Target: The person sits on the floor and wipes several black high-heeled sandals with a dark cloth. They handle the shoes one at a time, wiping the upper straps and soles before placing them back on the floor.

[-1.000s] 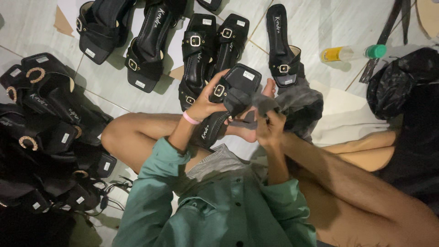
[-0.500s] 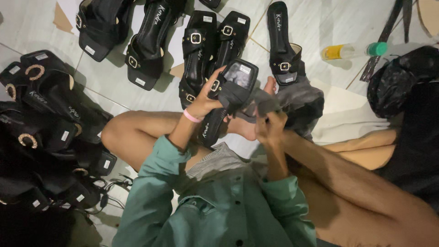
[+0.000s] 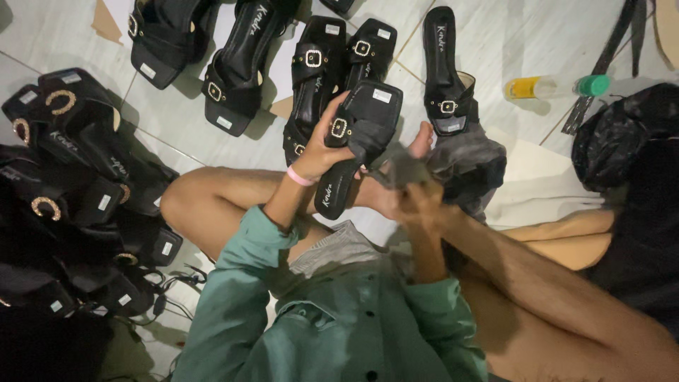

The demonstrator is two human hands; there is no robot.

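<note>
A black sandal (image 3: 357, 138) with a gold square buckle is held up over the person's lap, toe end raised and sole end dipping toward the knees. The left hand (image 3: 322, 152) grips it across the strap from the left side, a pink band at the wrist. The right hand (image 3: 417, 201) is closed around a bunched grey cloth (image 3: 463, 166) just right of the sandal; whether the cloth touches the sandal is hard to tell, since that spot is dim and blurred. On the tiled floor (image 3: 495, 42) beyond stand more black buckled sandals (image 3: 332, 64) in a row, with one single sandal (image 3: 444, 74) to the right. A heap of black sandals (image 3: 71, 191) lies on the left. A yellow bottle with a green cap (image 3: 555, 86) lies near a black bag (image 3: 622, 134) on the right.
</note>
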